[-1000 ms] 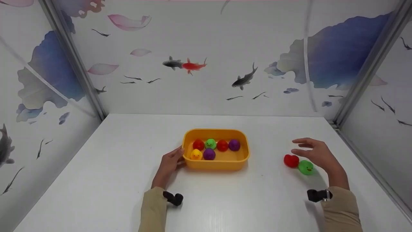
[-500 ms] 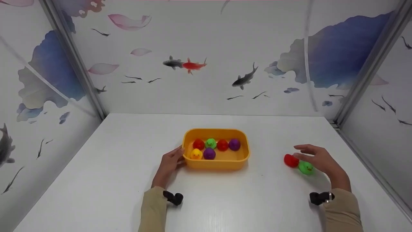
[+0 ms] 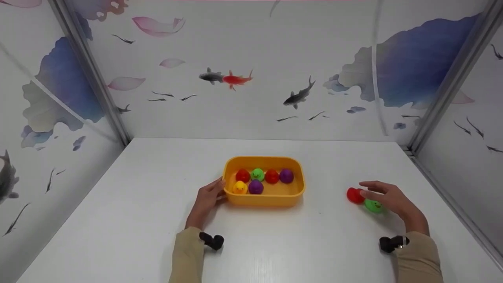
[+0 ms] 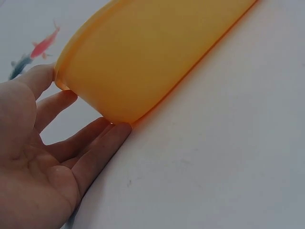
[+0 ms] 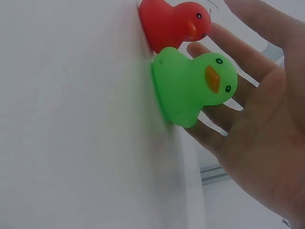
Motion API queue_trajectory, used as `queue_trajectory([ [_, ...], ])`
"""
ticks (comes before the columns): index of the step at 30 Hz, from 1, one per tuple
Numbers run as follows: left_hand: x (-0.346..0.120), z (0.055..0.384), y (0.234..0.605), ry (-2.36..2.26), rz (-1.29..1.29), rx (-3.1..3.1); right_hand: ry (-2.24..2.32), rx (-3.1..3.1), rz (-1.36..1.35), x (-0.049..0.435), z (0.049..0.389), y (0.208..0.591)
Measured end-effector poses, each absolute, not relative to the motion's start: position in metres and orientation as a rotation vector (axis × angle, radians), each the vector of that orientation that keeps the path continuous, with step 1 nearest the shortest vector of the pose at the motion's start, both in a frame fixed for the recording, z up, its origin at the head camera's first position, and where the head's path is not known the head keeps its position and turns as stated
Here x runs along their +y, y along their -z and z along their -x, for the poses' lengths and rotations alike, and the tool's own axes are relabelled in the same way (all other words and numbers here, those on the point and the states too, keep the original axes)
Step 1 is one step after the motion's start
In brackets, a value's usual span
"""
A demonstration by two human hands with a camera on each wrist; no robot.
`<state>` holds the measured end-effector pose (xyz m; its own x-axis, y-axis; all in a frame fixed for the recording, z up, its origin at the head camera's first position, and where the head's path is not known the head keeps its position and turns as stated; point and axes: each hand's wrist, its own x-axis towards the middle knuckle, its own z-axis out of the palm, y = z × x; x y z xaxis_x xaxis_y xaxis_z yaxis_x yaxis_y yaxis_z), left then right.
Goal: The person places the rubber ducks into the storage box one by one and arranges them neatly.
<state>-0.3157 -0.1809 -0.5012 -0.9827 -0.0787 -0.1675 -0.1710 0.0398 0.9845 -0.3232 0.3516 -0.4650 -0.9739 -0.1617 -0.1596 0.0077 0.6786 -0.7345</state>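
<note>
In the head view my left hand [image 3: 206, 201] touches the left end of a yellow-orange plastic bin [image 3: 264, 201]. The left wrist view shows its fairly straight fingertips against the outer wall [image 4: 128, 62], some at the rim, some near the base. To the right, a red rubber duck [image 3: 355, 195] and a green rubber duck [image 3: 373, 206] stand side by side on the table. My right hand [image 3: 390, 198] hovers over them with fingers spread. Seen from the right wrist, its fingers reach behind the green duck [image 5: 190, 86] and the red duck [image 5: 167, 24], without closing on either.
Inside the bin sit a yellow duck [image 3: 240, 188], a green duck [image 3: 257, 175], and red and purple ones. The white table [image 3: 267, 243] ends at a back wall [image 3: 177, 118] painted with fish, with side walls left and right.
My right hand has come down and slightly right, lower over the red and green ducks. The left hand and the bin have stayed in place.
</note>
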Motion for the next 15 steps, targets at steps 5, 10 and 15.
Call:
queue_trajectory([
  [5,-0.1806,0.3171,0.5016,-2.111,0.269,2.220,1.173,2.669,0.111,0.3511,0.3219,0.4668],
  [10,-0.1802,0.3170,0.5008,-2.098,0.281,2.223,1.148,2.682,0.140,0.3506,0.3208,0.4674],
  [15,-0.1807,0.3174,0.5007,-2.105,0.288,2.214,1.119,2.692,0.155,0.3502,0.3205,0.4678],
])
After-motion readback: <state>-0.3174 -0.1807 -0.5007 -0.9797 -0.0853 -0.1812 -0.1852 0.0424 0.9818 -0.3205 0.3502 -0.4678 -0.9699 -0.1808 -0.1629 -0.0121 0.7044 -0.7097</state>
